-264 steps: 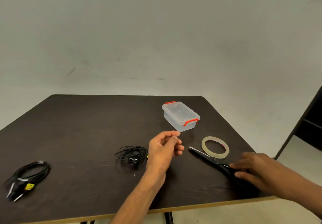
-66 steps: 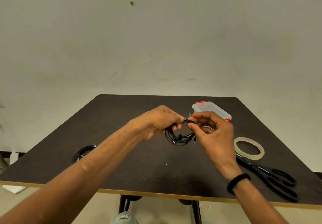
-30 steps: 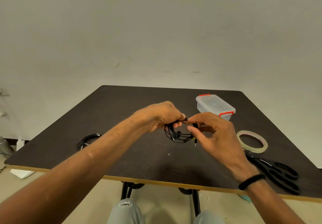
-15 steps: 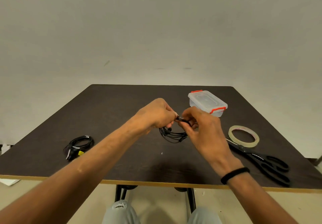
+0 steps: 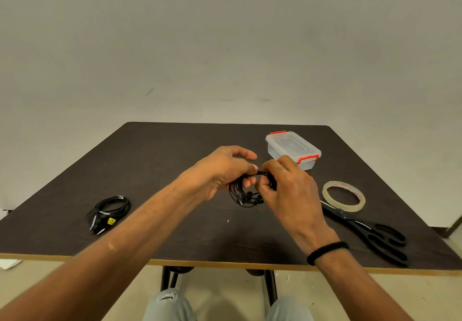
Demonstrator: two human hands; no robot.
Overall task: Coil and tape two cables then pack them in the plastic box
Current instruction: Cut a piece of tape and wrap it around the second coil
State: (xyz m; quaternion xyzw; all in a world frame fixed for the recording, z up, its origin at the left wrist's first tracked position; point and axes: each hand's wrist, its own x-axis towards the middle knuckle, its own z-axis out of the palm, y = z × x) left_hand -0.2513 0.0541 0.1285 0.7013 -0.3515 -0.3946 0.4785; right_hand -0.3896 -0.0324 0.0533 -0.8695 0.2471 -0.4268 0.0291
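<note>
While both hands met over the middle of the dark brown bench [image 5: 155,150], the small bundle of thin black cable [image 5: 243,195] hung between them, its loops drooping down. The left hand [image 5: 222,168] pinched the top of the loops, and the right hand [image 5: 287,190] curled round their right side. The clear plastic box with red clips [image 5: 292,149], lid on, sat just behind the right hand, so that hand was nearer to it.
</note>
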